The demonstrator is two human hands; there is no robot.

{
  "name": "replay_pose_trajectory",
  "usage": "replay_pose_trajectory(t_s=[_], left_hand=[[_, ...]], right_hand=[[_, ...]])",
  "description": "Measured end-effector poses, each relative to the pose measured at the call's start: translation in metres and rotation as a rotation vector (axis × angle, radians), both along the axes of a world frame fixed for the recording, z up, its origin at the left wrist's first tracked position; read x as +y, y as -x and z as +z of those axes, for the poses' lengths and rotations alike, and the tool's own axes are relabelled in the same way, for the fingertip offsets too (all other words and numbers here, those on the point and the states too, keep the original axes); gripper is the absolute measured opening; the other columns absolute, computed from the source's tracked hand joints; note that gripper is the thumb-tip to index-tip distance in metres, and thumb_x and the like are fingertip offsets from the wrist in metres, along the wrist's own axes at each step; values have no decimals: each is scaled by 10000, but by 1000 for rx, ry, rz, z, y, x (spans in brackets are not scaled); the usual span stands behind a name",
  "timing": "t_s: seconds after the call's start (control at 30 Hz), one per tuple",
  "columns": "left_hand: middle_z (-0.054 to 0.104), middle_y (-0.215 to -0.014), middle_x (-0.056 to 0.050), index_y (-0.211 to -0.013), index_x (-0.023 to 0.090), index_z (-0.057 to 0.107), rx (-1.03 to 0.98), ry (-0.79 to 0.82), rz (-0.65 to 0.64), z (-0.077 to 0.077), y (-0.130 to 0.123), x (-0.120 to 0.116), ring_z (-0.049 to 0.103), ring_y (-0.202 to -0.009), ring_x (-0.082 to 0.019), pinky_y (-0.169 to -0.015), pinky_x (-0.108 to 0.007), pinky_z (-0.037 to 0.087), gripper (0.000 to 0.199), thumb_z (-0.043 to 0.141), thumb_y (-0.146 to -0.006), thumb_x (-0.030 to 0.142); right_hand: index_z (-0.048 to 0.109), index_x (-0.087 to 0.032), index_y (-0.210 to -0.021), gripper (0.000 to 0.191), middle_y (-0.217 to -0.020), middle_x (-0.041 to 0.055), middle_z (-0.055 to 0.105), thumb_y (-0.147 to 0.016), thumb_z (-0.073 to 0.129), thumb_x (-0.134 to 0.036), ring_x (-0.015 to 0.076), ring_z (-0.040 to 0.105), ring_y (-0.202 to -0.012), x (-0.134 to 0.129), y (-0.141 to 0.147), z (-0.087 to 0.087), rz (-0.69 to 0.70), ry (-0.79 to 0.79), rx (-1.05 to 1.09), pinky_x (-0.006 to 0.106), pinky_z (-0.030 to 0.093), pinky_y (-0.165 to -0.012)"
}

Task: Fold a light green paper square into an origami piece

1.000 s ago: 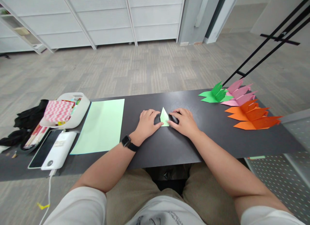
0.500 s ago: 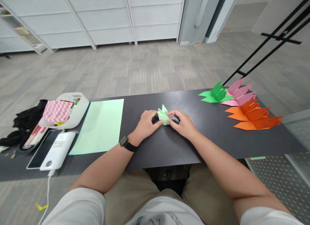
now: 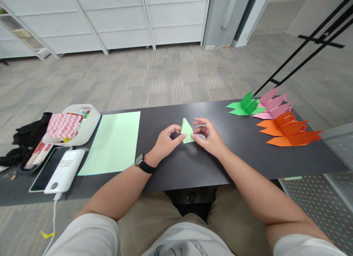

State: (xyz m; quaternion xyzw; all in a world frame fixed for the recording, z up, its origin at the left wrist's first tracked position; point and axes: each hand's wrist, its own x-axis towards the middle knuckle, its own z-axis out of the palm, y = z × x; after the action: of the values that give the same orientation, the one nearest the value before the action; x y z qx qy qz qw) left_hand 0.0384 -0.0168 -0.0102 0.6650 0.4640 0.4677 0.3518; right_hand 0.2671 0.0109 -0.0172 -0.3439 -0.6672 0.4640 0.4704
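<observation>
A small folded light-green paper piece (image 3: pixel 187 131) stands upright between my hands, its pointed tip facing away from me. My left hand (image 3: pixel 167 139), with a black watch on its wrist, pinches the paper's left side between thumb and fingers. On the other side, my right hand (image 3: pixel 209 137) has its thumb and a finger on the paper's lower right edge, with the upper fingers loosely curled and raised. A large light-green sheet (image 3: pixel 113 144) lies flat to the left of my hands.
At the right of the dark table (image 3: pixel 176 175) sit folded green (image 3: pixel 245 104), pink (image 3: pixel 275 105) and orange (image 3: pixel 289 130) paper flowers. On the left are a white basket (image 3: pixel 92 123), a phone (image 3: pixel 51 166), a white power bank (image 3: pixel 64 171) with a cable, and black cloth (image 3: pixel 31 133).
The folded paper's spread points have come together into one narrow pointed shape. The upper fingers of my right hand have lifted away from it.
</observation>
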Motion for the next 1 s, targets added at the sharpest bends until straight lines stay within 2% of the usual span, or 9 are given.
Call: replay_pose_trajectory(t_s=[0.07, 0.2, 0.3, 0.5, 0.67, 0.77, 0.83, 0.9, 1.0], left_hand=[[693, -938, -8, -963, 212, 676, 18, -2, 18, 2, -1, -2, 652, -894, -168, -879, -303, 497, 172, 751, -944, 366], [700, -916, -4, -953, 213, 687, 53, 1, 13, 9, -3, -5, 653, -872, -169, -864, -305, 503, 177, 749, -932, 377], [724, -954, -18, -981, 213, 699, 24, 18, -18, 12, -5, -6, 668, -902, -179, -893, -318, 518, 202, 739, -941, 406], [726, -878, -13, -873, 206, 691, -16, 72, 21, 12, -4, -7, 664, -839, -177, -852, -322, 529, 243, 737, -948, 432], [690, -837, -3, -825, 209, 647, 4, 49, 52, 10, -3, -8, 646, -818, -176, -842, -328, 532, 277, 743, -954, 435], [715, -950, -38, -957, 211, 673, -78, 57, -40, 9, -3, -8, 674, -913, -197, -905, -347, 554, 316, 728, -980, 521], [732, -1090, -78, -1135, 214, 672, -175, 78, -112, 9, -3, -9, 698, -1012, -217, -958, -364, 566, 417, 709, -985, 602], [728, -1197, -104, -1257, 220, 645, -245, 102, -125, 10, -4, -9, 705, -1096, -231, -1002, -376, 566, 511, 673, -996, 658], [733, -1222, -101, -1248, 224, 661, -257, 147, -105, 10, -4, -7, 710, -1128, -231, -1032, -384, 562, 490, 658, -1011, 653]], right_hand=[[626, -299, -1324, 504, -1206, 63, 693, -877, 827, -417, 170, 717, -892, 1, 0, 1, 32, 67, -17, 358, 627, -864], [713, -255, -1011, 269, -892, 15, 730, -900, 799, -484, 176, 687, -799, 0, 0, 7, 72, 103, -91, 336, 590, -780], [715, -245, -916, 221, -809, -1, 715, -912, 774, -457, 160, 653, -721, -2, 0, 11, 77, 83, -143, 314, 557, -718], [722, -239, -896, 151, -781, -8, 712, -915, 749, -386, 150, 640, -698, -5, 1, 16, 100, -7, -242, 305, 540, -711], [725, -246, -912, 137, -795, -5, 720, -934, 732, -381, 156, 646, -703, -6, 2, 19, 121, -39, -246, 313, 548, -708], [726, -253, -923, 152, -821, 2, 723, -944, 734, -403, 167, 654, -731, -4, 0, 18, 102, -45, -223, 329, 557, -730], [721, -255, -929, 195, -841, 10, 716, -946, 746, -447, 178, 657, -762, -3, -3, 16, 39, -48, -188, 338, 560, -750], [718, -255, -938, 260, -857, 17, 704, -945, 754, -513, 182, 652, -778, -1, -5, 14, -7, -39, -130, 340, 559, -752], [730, -265, -967, 321, -915, 26, 710, -942, 764, -583, 187, 657, -810, 1, -8, 13, 23, -20, -22, 344, 566, -770]])
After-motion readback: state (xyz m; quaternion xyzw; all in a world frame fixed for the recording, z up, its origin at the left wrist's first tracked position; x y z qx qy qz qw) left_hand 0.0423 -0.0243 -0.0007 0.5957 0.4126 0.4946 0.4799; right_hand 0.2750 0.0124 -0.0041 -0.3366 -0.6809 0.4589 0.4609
